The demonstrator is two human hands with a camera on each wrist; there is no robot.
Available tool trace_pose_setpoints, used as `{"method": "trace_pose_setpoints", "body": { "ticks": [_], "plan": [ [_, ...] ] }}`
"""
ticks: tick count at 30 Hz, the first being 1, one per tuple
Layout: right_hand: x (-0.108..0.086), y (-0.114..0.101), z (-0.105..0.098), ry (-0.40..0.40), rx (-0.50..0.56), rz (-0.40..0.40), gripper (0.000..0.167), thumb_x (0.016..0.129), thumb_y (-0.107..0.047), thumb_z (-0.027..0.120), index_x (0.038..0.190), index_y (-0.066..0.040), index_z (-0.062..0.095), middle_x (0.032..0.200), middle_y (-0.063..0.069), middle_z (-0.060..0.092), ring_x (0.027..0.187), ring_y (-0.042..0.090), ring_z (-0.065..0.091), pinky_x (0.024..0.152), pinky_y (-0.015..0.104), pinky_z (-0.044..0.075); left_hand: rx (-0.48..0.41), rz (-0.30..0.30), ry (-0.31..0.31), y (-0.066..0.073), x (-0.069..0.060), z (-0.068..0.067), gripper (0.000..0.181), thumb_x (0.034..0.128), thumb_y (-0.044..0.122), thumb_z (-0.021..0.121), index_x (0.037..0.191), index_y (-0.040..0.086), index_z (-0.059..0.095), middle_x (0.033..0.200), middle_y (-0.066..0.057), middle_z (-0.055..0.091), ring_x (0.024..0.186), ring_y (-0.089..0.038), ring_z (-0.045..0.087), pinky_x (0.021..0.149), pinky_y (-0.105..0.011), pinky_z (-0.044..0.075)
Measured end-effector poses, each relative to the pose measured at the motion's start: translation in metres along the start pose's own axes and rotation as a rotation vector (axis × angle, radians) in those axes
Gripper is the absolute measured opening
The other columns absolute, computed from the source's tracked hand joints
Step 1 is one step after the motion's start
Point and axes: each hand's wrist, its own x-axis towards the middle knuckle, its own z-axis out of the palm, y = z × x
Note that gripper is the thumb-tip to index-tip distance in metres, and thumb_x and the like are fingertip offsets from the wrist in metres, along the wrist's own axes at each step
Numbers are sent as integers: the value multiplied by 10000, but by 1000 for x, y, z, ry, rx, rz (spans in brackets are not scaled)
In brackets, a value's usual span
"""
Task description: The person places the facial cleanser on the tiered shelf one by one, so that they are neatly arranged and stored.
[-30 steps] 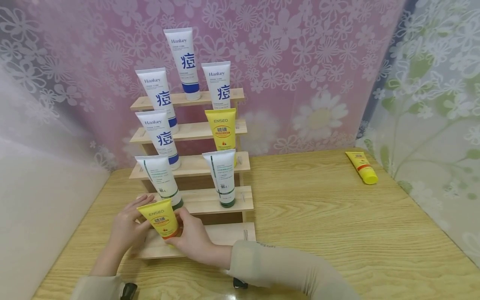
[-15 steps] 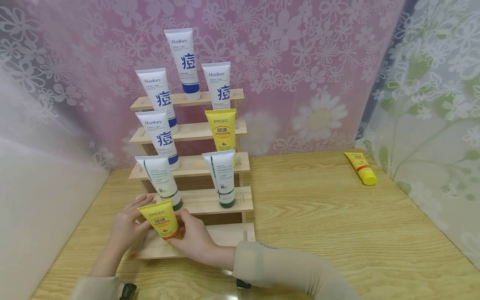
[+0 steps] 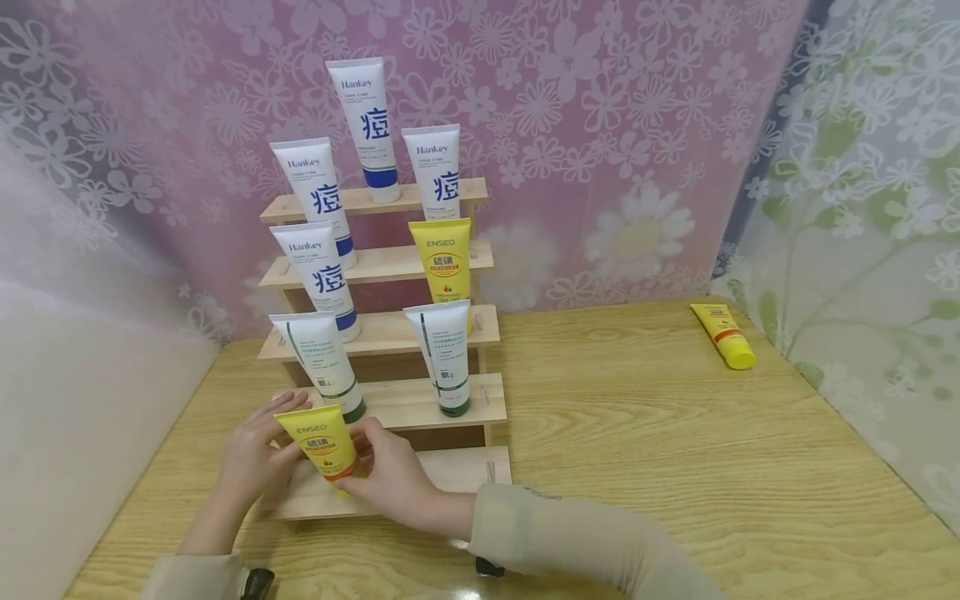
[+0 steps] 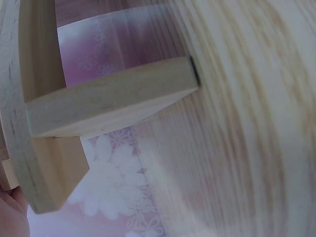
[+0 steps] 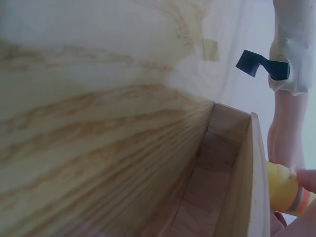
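Note:
On the bottom step of a wooden tiered rack (image 3: 457, 471), a yellow ENSEO squeeze tube (image 3: 322, 442) stands cap down, leaning slightly back. My right hand (image 3: 393, 479) pinches it low near the cap, from the right. My left hand (image 3: 255, 446) is at the tube's left, fingers reaching toward the second step, thumb beside the tube; whether the thumb touches it cannot be told. Behind it stands a white-and-green tube (image 3: 322, 358), with another white-and-green tube (image 3: 442, 354) to the right. In the right wrist view, the yellow cap (image 5: 281, 187) shows beside the rack's edge.
Higher steps carry another yellow tube (image 3: 444, 258) and several white-and-blue Hankey tubes, one (image 3: 367, 125) on top. A yellow tube (image 3: 723, 333) lies on the wooden table (image 3: 637, 417) at the far right. A flowered pink backdrop (image 3: 562, 167) stands behind the rack.
The yellow tube in my right hand has shifted down very slightly. Both hands stay nearly where they were, and the other tubes have not moved.

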Motion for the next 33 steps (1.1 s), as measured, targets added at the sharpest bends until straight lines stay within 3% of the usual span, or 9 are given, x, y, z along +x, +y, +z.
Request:
{"method": "trace_pose_setpoints", "body": {
  "ticks": [6, 11, 17, 23, 33],
  "plan": [
    [-5, -2, -14, -18, 43, -25, 467, 712, -117, 743, 1104, -122, 489, 1018, -34, 581, 937, 56, 554, 827, 171, 445, -3, -17, -9, 1, 0, 1, 413, 620, 155, 770, 983, -5, 658, 1099, -118, 603, 1049, -310, 520, 961, -286, 359],
    [-12, 0, -31, -39, 95, 24, 441, 724, -96, 731, 1104, -46, 512, 1053, 56, 570, 970, 148, 551, 842, 211, 457, 4, -21, -17, 1, -1, 1, 418, 615, 138, 767, 992, -3, 654, 1110, -111, 598, 1053, -312, 516, 955, -328, 363],
    [-24, -1, -57, -48, 153, 92, 407, 749, -90, 707, 1105, -33, 519, 1094, 78, 554, 1021, 239, 524, 883, 237, 436, 1, -25, -26, 0, -1, 1, 417, 623, 135, 763, 999, -2, 650, 1123, -110, 591, 1069, -307, 508, 965, -336, 356],
    [-35, 1, -77, -56, 98, 80, 378, 756, -124, 705, 1085, -56, 533, 1082, 29, 560, 1017, 207, 526, 892, 255, 436, 2, -31, -29, -2, -1, 0, 416, 619, 139, 771, 988, -12, 652, 1120, -118, 591, 1076, -292, 508, 988, -281, 333],
    [-52, 4, -114, -23, 56, 62, 402, 762, -134, 701, 1102, -11, 525, 1083, 45, 562, 1014, 206, 525, 900, 319, 437, 4, -20, -39, 3, 2, -2, 415, 621, 148, 769, 988, -8, 654, 1128, -111, 587, 1065, -314, 509, 893, -448, 389]
  ]
}}
